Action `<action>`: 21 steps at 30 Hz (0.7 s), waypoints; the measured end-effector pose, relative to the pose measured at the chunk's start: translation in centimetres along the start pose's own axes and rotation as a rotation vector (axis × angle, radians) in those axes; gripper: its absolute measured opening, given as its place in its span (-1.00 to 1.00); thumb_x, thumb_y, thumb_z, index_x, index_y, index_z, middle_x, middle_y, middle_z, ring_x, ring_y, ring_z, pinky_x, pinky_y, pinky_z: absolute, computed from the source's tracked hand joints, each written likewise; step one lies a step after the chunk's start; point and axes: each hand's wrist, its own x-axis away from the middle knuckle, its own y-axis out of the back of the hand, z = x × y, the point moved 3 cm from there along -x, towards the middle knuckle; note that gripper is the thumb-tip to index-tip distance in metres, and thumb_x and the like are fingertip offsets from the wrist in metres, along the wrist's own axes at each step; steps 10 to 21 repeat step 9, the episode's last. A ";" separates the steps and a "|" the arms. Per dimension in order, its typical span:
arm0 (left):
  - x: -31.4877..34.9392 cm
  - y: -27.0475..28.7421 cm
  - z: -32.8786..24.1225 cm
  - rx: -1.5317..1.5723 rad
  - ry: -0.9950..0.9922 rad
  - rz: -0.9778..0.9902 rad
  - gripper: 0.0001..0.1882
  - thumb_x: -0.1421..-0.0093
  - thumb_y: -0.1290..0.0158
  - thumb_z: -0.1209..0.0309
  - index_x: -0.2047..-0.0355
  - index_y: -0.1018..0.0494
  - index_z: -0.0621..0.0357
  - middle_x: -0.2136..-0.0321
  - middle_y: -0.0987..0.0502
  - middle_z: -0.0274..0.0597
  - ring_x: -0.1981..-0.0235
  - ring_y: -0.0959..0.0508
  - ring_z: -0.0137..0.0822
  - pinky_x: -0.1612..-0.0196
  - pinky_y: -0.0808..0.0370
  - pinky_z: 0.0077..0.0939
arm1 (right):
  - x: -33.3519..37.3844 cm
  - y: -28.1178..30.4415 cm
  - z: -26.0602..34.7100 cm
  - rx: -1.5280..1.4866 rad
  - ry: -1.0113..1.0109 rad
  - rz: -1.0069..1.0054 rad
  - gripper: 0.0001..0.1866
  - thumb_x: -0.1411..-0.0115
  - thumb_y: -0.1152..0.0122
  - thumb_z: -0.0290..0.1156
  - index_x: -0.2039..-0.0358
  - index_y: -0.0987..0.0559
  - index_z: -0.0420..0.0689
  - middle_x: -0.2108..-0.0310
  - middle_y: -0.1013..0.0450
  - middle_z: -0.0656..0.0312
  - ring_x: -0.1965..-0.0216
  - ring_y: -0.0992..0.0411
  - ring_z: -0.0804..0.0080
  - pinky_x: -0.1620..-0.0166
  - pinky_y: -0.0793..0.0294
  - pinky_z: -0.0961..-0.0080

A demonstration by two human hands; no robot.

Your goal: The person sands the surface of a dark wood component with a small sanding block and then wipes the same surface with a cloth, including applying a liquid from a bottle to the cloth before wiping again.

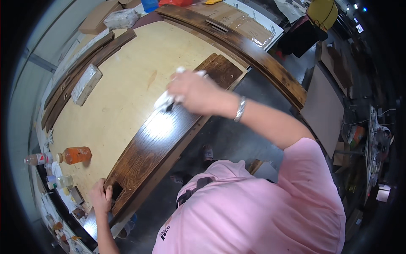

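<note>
A long, glossy dark-brown wooden board lies slantwise along the near edge of the pale worktable. My right hand is closed around a crumpled white cloth over the board's upper part. The hand is a little blurred, and a small dark patch shows under the cloth. At the board's near left end my left hand grips its edge beside a rectangular cutout, thumb on top. The fingers on the far side are partly hidden. Light glares off the board's middle.
A bottle of orange liquid lies on the table's left side. A whitish block rests near dark wooden strips. Another long brown board runs along the far right edge, with flattened cardboard behind it.
</note>
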 end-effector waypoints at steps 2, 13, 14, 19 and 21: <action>0.3 0.1 0.2 0.017 0.006 -0.003 -0.62 -0.15 -0.03 0.11 0.29 -0.43 0.23 0.52 -0.42 0.17 0.40 -0.46 0.21 0.34 -0.34 -0.01 | -0.5 -0.3 0.4 -0.120 -0.003 -0.013 -0.83 -0.08 -0.11 -0.53 0.29 -0.57 -0.09 0.25 -0.49 0.12 0.12 -0.46 0.06 0.05 -0.46 0.19; 0.2 0.6 -0.4 0.034 0.097 0.066 -0.59 -0.13 -0.06 0.09 0.28 -0.45 0.23 0.49 -0.45 0.19 0.38 -0.49 0.20 0.33 -0.36 -0.02 | -0.2 9.0 -12.3 -0.479 -0.695 -0.140 -0.74 -0.24 -0.19 -0.28 0.09 -0.66 -0.01 0.16 -0.60 0.04 0.14 -0.56 0.18 0.04 -0.51 0.12; 0.2 0.6 -0.4 0.034 0.097 0.066 -0.59 -0.13 -0.06 0.09 0.28 -0.45 0.23 0.49 -0.45 0.19 0.38 -0.49 0.20 0.33 -0.36 -0.02 | -0.2 9.0 -12.3 -0.479 -0.695 -0.140 -0.74 -0.24 -0.19 -0.28 0.09 -0.66 -0.01 0.16 -0.60 0.04 0.14 -0.56 0.18 0.04 -0.51 0.12; 0.2 0.6 -0.4 0.034 0.097 0.066 -0.59 -0.13 -0.06 0.09 0.28 -0.45 0.23 0.49 -0.45 0.19 0.38 -0.49 0.20 0.33 -0.36 -0.02 | -0.2 9.0 -12.3 -0.479 -0.695 -0.140 -0.74 -0.24 -0.19 -0.28 0.09 -0.66 -0.01 0.16 -0.60 0.04 0.14 -0.56 0.18 0.04 -0.51 0.12; 0.2 0.6 -0.4 0.034 0.097 0.066 -0.59 -0.13 -0.06 0.09 0.28 -0.45 0.23 0.49 -0.45 0.19 0.38 -0.49 0.20 0.33 -0.36 -0.02 | -0.2 9.0 -12.3 -0.479 -0.695 -0.140 -0.74 -0.24 -0.19 -0.28 0.09 -0.66 -0.01 0.16 -0.60 0.04 0.14 -0.56 0.18 0.04 -0.51 0.12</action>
